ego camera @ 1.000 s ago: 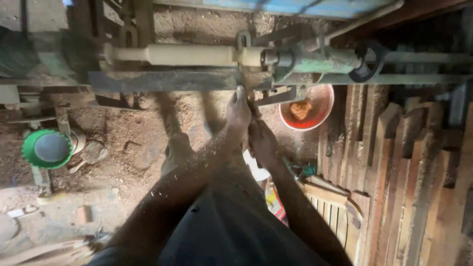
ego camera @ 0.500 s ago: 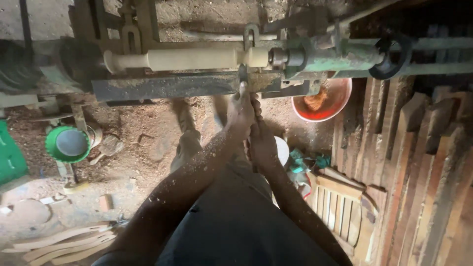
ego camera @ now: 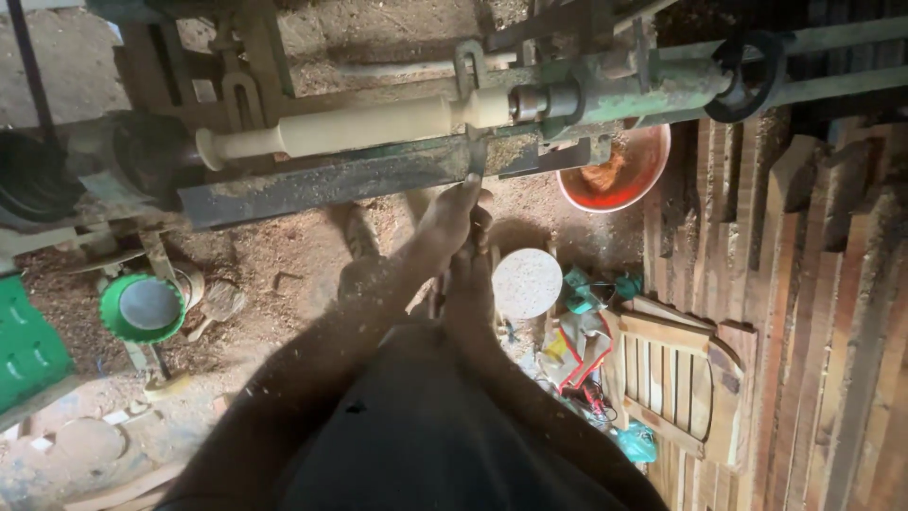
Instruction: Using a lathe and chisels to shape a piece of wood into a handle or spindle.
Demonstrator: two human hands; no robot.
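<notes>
A pale turned wooden spindle (ego camera: 364,128) is mounted across a green metal lathe (ego camera: 624,90). My left hand (ego camera: 452,213) reaches forward and grips a metal turning chisel (ego camera: 476,159), whose tip rests at the lathe's long tool rest (ego camera: 322,185), just under the spindle's right end. My right hand (ego camera: 470,284) sits just behind the left, closed around the back of the same tool. The tool's handle is mostly hidden by my hands. Both forearms are dusted with sawdust.
An orange bowl (ego camera: 615,170) with sawdust stands under the tailstock. A pale round disc (ego camera: 527,282), a green round container (ego camera: 142,308) and a green crate (ego camera: 24,350) lie on the sawdust floor. Stacked wooden planks (ego camera: 804,284) and a slatted panel (ego camera: 672,378) fill the right.
My view has drifted, so the lathe now sits higher and more to the right in frame. Both hands stay together on the tool at the rest.
</notes>
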